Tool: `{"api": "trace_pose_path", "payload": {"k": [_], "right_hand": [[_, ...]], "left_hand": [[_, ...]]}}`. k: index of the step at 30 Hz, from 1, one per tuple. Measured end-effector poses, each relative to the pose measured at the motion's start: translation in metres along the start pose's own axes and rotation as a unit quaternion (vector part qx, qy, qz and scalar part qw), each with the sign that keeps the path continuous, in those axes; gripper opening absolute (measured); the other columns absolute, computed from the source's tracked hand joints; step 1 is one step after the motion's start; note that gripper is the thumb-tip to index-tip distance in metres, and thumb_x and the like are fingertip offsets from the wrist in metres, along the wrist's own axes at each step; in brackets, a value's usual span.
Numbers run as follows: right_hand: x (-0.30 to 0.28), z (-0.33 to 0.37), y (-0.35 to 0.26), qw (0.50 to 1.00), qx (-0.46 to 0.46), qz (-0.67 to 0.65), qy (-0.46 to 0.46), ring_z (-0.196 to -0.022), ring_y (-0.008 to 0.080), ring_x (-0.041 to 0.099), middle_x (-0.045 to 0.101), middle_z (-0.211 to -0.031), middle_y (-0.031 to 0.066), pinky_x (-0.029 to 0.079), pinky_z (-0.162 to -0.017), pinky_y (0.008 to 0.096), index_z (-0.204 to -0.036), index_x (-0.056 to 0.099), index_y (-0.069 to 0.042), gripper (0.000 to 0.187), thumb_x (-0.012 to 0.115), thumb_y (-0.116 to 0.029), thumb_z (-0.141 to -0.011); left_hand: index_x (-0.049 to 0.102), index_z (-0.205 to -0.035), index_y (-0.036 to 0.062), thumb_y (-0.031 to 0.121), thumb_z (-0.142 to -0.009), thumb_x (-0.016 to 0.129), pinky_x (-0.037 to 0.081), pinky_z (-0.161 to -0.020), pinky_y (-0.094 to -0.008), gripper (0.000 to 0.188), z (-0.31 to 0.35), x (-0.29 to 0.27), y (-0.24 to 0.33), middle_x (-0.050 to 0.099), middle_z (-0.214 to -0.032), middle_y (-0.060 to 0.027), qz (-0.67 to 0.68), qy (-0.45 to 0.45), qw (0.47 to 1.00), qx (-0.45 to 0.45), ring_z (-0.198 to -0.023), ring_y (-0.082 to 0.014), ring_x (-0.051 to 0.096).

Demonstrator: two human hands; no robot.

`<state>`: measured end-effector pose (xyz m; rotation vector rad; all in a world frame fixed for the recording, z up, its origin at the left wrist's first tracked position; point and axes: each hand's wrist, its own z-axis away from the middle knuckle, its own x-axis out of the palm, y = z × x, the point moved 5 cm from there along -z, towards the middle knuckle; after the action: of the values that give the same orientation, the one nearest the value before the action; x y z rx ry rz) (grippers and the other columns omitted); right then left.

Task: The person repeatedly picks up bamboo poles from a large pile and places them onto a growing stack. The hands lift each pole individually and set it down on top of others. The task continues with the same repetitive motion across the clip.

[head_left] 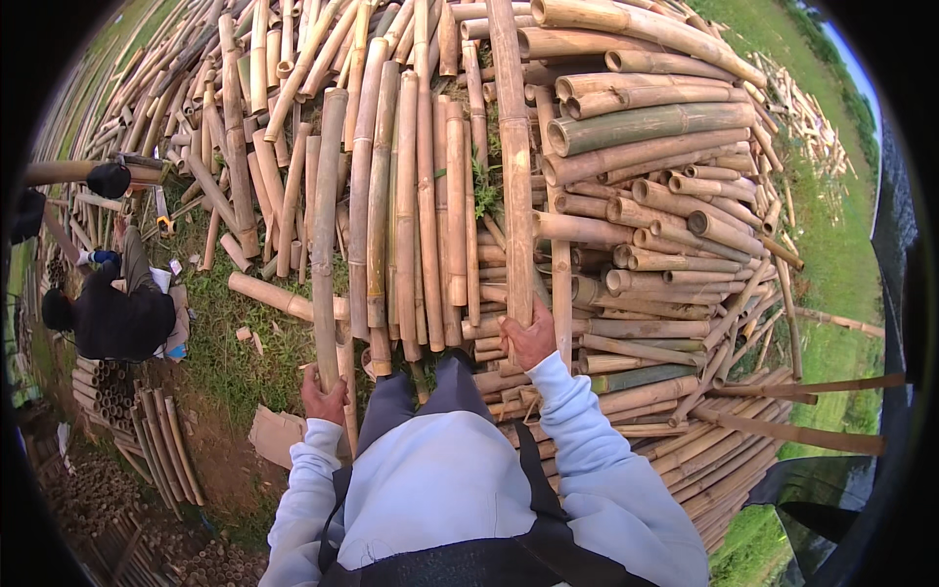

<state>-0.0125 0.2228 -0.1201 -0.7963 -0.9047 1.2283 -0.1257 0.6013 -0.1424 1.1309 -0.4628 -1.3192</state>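
Observation:
My left hand (324,393) is closed around the lower end of a greyish bamboo pole (329,235), which points away from me over the pile. Further right, my right hand (529,336) grips the near end of a longer tan bamboo pole (514,157) that reaches past the top of the view. Between the two lie several cut bamboo poles (404,196) side by side, their near ends close to my legs. Stacked bamboo pieces (646,132) with open round ends rise beside my right hand.
A person in dark clothes (122,313) sits low at the far left, near a saw (163,210). Smaller bundles of bamboo (166,445) stand at the lower left. Cardboard (276,435) lies on the grass by my left arm. Bamboo poles (802,438) stick out at the right.

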Motion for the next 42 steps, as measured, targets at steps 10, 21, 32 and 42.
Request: {"api": "trace_pose_path", "payload": {"k": [10, 21, 32, 42], "right_hand": [[0.099, 0.054, 0.054, 0.982, 0.113, 0.080, -0.125, -0.047, 0.0131, 0.053, 0.055, -0.065, 0.0054, 0.045, -0.042, 0.0277, -0.107, 0.055, 0.001, 0.026, 0.065, -0.019, -0.093], [0.111, 0.073, 0.051, 0.979, 0.093, 0.125, -0.131, -0.046, 0.0122, 0.051, 0.054, -0.064, 0.0043, 0.043, -0.042, 0.0265, -0.108, 0.055, 0.000, 0.026, 0.064, -0.020, -0.095], [0.110, 0.115, 0.041, 0.957, 0.167, 0.159, -0.178, -0.051, 0.0116, 0.053, 0.054, -0.067, 0.0036, 0.045, -0.045, 0.0271, -0.103, 0.055, -0.002, 0.027, 0.064, -0.026, -0.095], [0.131, 0.098, 0.036, 0.961, 0.163, 0.108, -0.196, -0.048, 0.0131, 0.053, 0.055, -0.064, 0.0051, 0.045, -0.043, 0.0274, -0.106, 0.055, -0.002, 0.028, 0.063, -0.028, -0.096]], "left_hand": [[0.049, -0.123, 0.0001, 0.009, -0.087, 0.072, 0.045, -0.042, -0.0275, 0.044, -0.054, 0.054, 0.041, 0.059, -0.064, -0.0064, 0.347, -0.136, 0.926, -0.059, -0.044, -0.0153, 0.055], [0.055, -0.126, 0.0028, 0.022, -0.100, 0.049, 0.047, -0.049, -0.0268, 0.033, -0.049, 0.066, 0.037, 0.047, -0.060, 0.0021, 0.669, -0.306, 0.668, -0.114, -0.041, -0.0080, 0.048], [0.057, -0.111, 0.0027, 0.022, -0.098, 0.056, 0.040, -0.045, -0.0244, 0.023, -0.076, 0.072, 0.050, 0.045, -0.059, 0.0028, 0.710, -0.272, 0.636, -0.128, -0.040, -0.0068, 0.041], [0.060, -0.105, 0.0042, 0.020, -0.098, 0.055, 0.040, -0.045, -0.0256, 0.018, -0.078, 0.086, 0.056, 0.047, -0.059, 0.0029, 0.701, -0.319, 0.628, -0.112, -0.040, -0.0072, 0.043]]}}
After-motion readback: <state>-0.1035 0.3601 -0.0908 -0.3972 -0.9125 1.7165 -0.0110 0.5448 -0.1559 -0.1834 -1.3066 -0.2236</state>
